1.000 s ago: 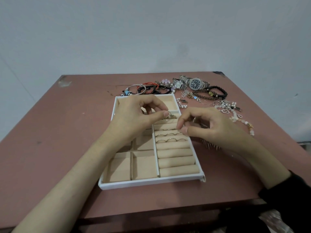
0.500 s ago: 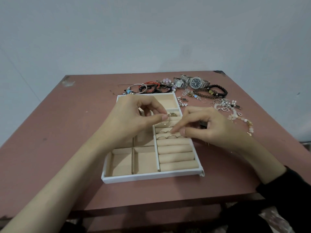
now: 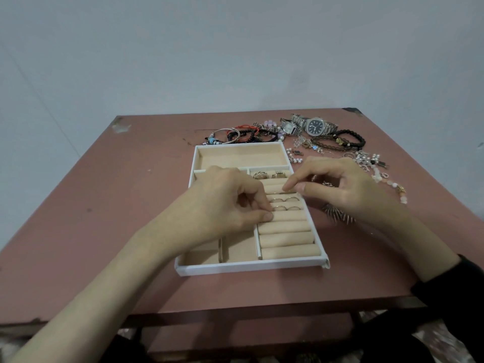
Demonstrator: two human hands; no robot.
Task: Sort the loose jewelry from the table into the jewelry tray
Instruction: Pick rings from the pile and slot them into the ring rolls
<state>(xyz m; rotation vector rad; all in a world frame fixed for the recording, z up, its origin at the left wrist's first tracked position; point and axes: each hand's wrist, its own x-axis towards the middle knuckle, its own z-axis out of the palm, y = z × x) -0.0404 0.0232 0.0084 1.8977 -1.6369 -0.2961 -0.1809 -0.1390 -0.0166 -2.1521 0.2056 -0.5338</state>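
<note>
While our left-hand fingers (image 3: pixel 263 214) pinch closed at the ring rolls (image 3: pixel 288 226) and our right-hand fingers (image 3: pixel 293 186) press a thin ring (image 3: pixel 284 192) into a slot, only a few rings sit in the jewelry tray (image 3: pixel 251 268). Watches (image 3: pixel 318 126), bracelets (image 3: pixel 337 142) and charms (image 3: pixel 366 159) wait on the tabletop (image 3: pixel 131 205) beyond.
</note>
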